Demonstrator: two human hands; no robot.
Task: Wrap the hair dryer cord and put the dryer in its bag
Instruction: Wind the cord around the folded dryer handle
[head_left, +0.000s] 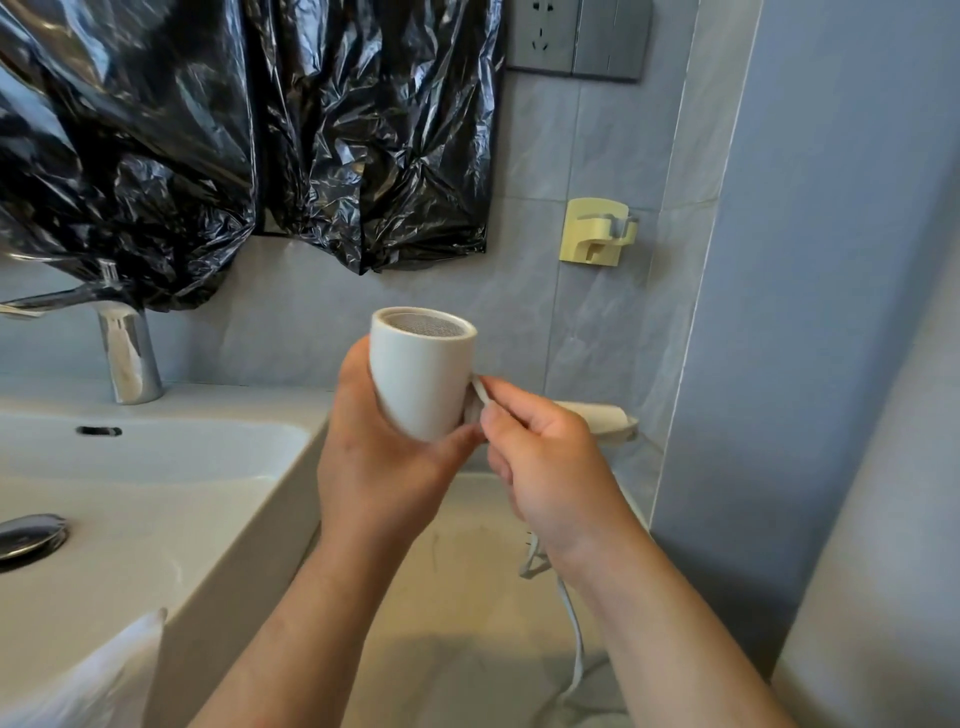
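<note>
A white hair dryer (423, 376) is held upright at mid-frame, its mesh end facing up. My left hand (379, 457) wraps its barrel from below and the left. My right hand (550, 467) is closed on the white cord (480, 392) right beside the barrel. The rest of the cord (574, 629) hangs down under my right wrist onto the counter. Most of the dryer's handle is hidden behind my right hand. A pale cloth item (602, 418), possibly the bag, lies on the counter behind my right hand.
A white sink (156, 457) with a chrome faucet (127, 353) sits at left. Black plastic sheeting (260, 130) covers the wall above. A yellow wall holder (597, 231) and a grey socket (576, 36) are on the tiles. The counter (467, 623) lies below my hands.
</note>
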